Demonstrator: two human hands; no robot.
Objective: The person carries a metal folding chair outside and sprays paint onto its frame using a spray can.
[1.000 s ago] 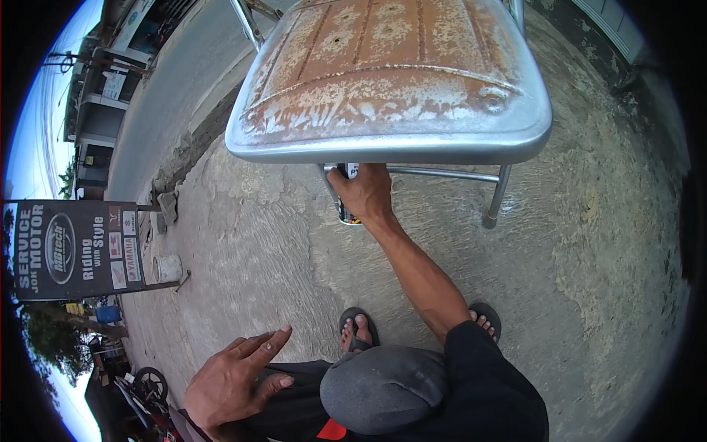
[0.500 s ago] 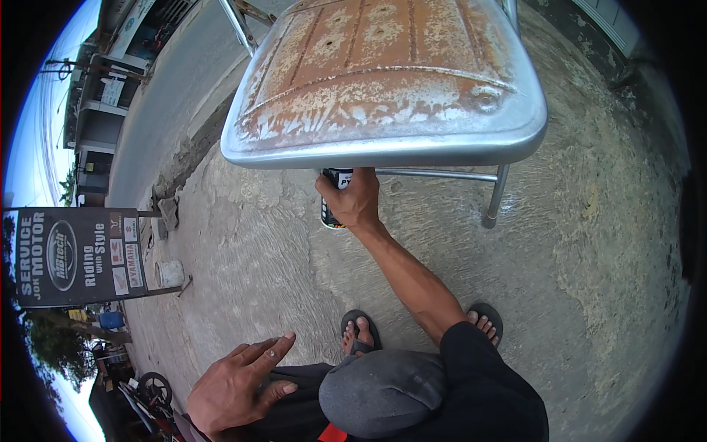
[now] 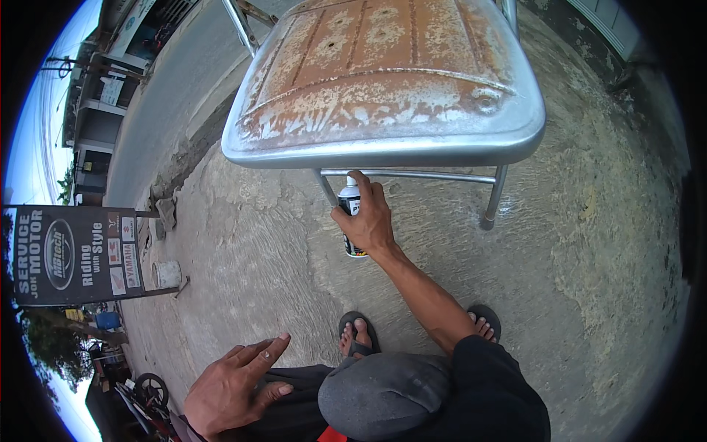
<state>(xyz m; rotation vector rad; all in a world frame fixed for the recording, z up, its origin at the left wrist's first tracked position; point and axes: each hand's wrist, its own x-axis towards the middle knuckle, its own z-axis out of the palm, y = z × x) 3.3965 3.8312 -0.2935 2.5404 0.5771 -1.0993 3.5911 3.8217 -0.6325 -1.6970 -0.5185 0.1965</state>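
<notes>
My right hand (image 3: 372,221) is wrapped round a black spray can (image 3: 349,200) with a white top, its index finger over the nozzle. The can is upright, just below the front edge of a metal chair seat (image 3: 383,152). Silver covers the seat's rim and front edge, while its ribbed middle is worn and rusty brown with silver patches. Thin silver chair legs (image 3: 495,199) and a crossbar show beneath the seat. At the lower left, my left hand (image 3: 234,387) holds nothing, its fingers apart, above my dark-clothed leg.
Rough concrete ground (image 3: 250,250) lies around the chair and my sandalled feet (image 3: 358,335). A dark signboard (image 3: 70,254) stands at the left beside a white bucket (image 3: 166,274). Beyond are a road (image 3: 158,110) and a parked motorcycle (image 3: 151,390). A wall (image 3: 611,29) is at the upper right.
My right hand and the spray can have come back toward me and slightly right, out from under the seat edge; the can's white top now shows. My left hand is nearly still.
</notes>
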